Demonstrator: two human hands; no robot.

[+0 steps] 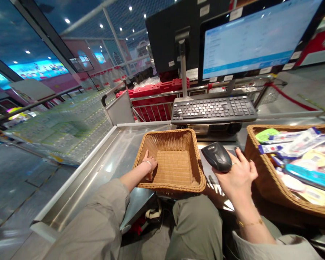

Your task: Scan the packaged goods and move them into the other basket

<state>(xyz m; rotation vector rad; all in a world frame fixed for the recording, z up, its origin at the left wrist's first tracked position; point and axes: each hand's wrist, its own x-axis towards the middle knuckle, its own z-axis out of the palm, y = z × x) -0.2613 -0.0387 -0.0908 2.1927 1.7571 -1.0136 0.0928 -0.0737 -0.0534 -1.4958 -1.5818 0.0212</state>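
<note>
A brown wicker basket (176, 185) sits in front of me on the metal counter, with nothing standing in it. My left hand (150, 162) reaches over its near left rim into the inside, with its fingers stretched along the left wall. A small brownish patch beneath that hand is too unclear to name. In my right hand (237, 171) is a black barcode scanner (217, 156), held just right of the basket with its head pointing left. Some fingers of this hand spread away from the scanner, and its handle is mostly hidden.
A second wicker basket (256, 162), full of packaged goods, stands at the right. Behind the counter (119, 151) are a keyboard (213, 108), a lit monitor (249, 39) and a dark screen back (168, 43). Stacked bottle packs (70, 126) stand on the left.
</note>
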